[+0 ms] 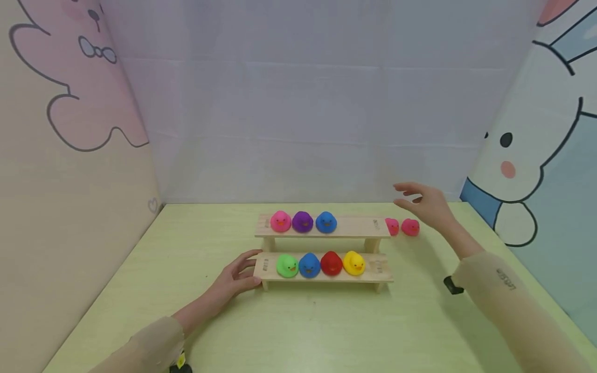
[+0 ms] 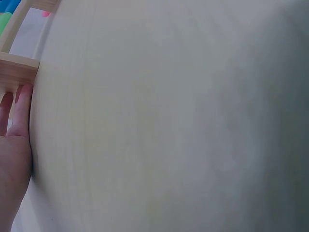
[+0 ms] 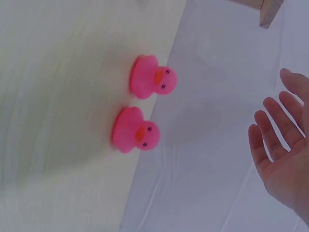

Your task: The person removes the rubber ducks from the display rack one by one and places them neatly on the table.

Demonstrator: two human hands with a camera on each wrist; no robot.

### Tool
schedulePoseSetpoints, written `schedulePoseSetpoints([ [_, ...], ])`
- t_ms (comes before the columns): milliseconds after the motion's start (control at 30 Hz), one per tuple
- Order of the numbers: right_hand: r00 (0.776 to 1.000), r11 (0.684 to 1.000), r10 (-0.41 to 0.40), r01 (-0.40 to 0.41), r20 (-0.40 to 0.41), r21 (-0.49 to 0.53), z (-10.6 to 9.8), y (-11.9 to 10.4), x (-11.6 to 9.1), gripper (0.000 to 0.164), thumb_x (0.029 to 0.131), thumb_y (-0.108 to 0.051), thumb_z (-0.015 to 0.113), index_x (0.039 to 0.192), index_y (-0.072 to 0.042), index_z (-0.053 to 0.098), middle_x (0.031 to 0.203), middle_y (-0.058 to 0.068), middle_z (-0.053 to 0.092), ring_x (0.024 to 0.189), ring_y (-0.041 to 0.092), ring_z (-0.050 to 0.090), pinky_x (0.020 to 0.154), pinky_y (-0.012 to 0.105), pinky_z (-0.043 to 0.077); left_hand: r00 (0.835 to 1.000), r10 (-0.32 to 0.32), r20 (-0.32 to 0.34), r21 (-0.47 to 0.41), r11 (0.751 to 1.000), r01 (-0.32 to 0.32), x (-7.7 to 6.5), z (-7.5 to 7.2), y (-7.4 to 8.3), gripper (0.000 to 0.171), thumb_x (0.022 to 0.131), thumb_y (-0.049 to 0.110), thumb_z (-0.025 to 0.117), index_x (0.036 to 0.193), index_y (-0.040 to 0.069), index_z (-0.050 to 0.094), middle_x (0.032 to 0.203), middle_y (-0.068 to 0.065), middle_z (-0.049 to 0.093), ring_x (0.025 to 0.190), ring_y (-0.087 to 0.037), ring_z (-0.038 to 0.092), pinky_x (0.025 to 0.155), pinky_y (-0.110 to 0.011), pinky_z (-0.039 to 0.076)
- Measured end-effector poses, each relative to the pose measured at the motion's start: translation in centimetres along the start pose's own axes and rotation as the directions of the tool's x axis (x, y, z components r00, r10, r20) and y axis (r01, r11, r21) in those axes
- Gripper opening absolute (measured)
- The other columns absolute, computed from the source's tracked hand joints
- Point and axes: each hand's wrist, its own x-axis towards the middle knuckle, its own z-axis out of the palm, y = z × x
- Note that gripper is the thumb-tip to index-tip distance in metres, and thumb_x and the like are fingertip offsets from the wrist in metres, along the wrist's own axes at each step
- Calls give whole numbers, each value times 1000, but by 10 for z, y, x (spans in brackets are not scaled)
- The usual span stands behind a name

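Sleeves [image 1: 517,313] cross lower corners; our left hand [image 1: 237,274], fingers extended, touches the central rack [image 1: 355,226]; our right hand [image 1: 426,204], relaxed, holds nothing.

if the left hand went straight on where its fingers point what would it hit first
The lower wooden shelf, at its left end; the left hand seems to be touching it, though exact contact is unclear.

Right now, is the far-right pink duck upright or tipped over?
Upright: the pink duck sits base-down on the table, head on top; the right hand isn't touching it.
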Motion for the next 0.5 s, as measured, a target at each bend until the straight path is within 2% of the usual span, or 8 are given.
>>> schedulePoseSetpoints([
  [100,998,998,-40,42,-47,54,6,-16,1,46,94,-25,68,136,-8,58,133,18,63,114,36,61,87,23,53,1000,-3,0,-4,1000,3,0,0,0,68,96,16,62,155,18,27,150,-24,40,121,-17,60,94,-26,53],
  [200,995,990,-77,84,-65,111,12,-31,2,46,93,-25,69,136,-10,59,132,16,64,113,34,62,79,5,42,1000,-5,-1,-8,1000,5,0,0,0,68,96,15,63,155,18,27,150,-24,40,121,-16,61,94,-26,53],
  [267,993,983,-100,109,-68,146,16,-42,1,45,93,-26,69,135,-12,60,132,14,65,113,32,62,80,3,42,1000,-5,0,-8,1000,5,0,0,0,69,96,15,63,155,17,27,150,-24,40,121,-16,61,94,-26,53],
  [400,990,971,-125,136,-66,195,21,-61,-1,45,93,-25,70,135,-14,60,132,10,65,111,26,61,82,9,46,1000,-4,0,-11,1000,4,0,0,0,69,96,15,63,155,18,27,150,-23,40,120,-16,61,94,-26,53],
  [500,989,962,-132,142,-59,234,26,-74,-4,44,93,-24,70,134,-13,60,131,10,65,111,27,61,83,11,48,1000,-6,-1,-14,1000,6,1,0,0,69,96,14,63,155,18,28,149,-23,40,119,-15,61,93,-26,53],
])
